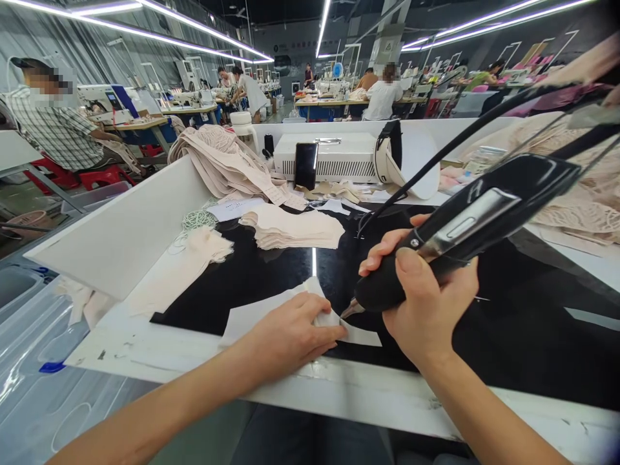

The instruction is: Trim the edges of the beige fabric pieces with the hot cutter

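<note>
1. Right hand (429, 303): grip closed round a black handheld tool (484, 219), above the black mat (513, 316).
2. Left hand (293, 332): grip resting on white fabric (264, 310) at the mat's near side; whether it pinches, I cannot tell.
3. Stacked cream pieces (295, 227) lie on the mat's far part.
4. Beyond the mat, a phone (306, 165) stands before a white vented box (339, 152).

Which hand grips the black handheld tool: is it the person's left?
No, the right hand grips the black handheld tool, while the left hand rests on pale fabric.
</note>
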### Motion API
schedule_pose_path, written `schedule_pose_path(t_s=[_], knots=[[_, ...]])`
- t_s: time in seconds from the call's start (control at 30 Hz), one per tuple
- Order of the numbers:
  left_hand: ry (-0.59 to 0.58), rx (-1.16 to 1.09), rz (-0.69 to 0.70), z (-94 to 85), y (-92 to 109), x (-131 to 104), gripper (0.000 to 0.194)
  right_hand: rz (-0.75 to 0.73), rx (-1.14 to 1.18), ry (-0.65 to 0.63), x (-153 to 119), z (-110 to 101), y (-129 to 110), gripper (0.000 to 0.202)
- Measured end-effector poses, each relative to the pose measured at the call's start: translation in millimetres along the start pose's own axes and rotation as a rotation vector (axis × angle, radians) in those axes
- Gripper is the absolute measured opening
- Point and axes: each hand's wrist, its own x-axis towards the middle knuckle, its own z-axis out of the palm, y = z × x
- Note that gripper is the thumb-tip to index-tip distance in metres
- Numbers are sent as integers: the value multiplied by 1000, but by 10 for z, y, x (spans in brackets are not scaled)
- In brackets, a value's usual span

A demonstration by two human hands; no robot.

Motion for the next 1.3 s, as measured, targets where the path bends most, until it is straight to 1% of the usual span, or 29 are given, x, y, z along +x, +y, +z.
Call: schedule_pose_path(t_s=[0.3, 0.4, 0.53, 0.67, 0.77, 0.83, 0.9, 0.97, 1.03, 1.07, 1.1, 1.13, 1.17, 1.2, 1.23, 1.27, 1.3], knots=[[16, -48, -12, 39, 4, -4, 33, 19, 7, -24, 4, 52, 68, 47], [24, -43, -20, 65, -3, -2, 33, 8, 13, -11, 11, 60, 93, 49], [13, -28, -13, 95, -7, -8, 32, 39, -12, -27, 7, 62, 138, 48], [7, -72, -41, 95, -6, -29, 29, 47, -37, -30, 4, 26, 170, 46], [9, -138, -100, 55, -32, -8, 31, 43, -103, -7, 33, -48, 180, 44], [14, -155, -139, 26, -82, 47, 29, 30, -169, 6, 81, -123, 182, 40], [15, -133, -157, 21, -155, 129, 25, 30, -240, -7, 149, -211, 184, 41], [4, -105, -149, 61, -238, 222, 19, 52, -321, -26, 215, -310, 189, 48], [-9, -79, -117, 150, -315, 302, 9, 73, -400, -10, 249, -428, 198, 60], [-13, -61, -94, 207, -347, 332, 4, 65, -434, 26, 246, -499, 201, 69], [-10, -35, -69, 267, -375, 355, 2, 34, -461, 83, 227, -583, 200, 77], [-4, 0, -41, 322, -398, 370, 7, -25, -481, 157, 192, -678, 194, 82], [7, 36, -17, 368, -415, 377, 11, -100, -500, 232, 144, -784, 180, 82], [16, 70, 1, 398, -427, 380, 14, -183, -519, 301, 83, -895, 158, 74], [23, 102, 11, 410, -433, 379, 16, -253, -551, 346, 16, -1004, 131, 60], [24, 129, 5, 400, -435, 379, 18, -287, -604, 326, -54, -1102, 101, 42], [17, 144, -20, 371, -433, 380, 19, -281, -677, 209, -122, -1180, 73, 24]])
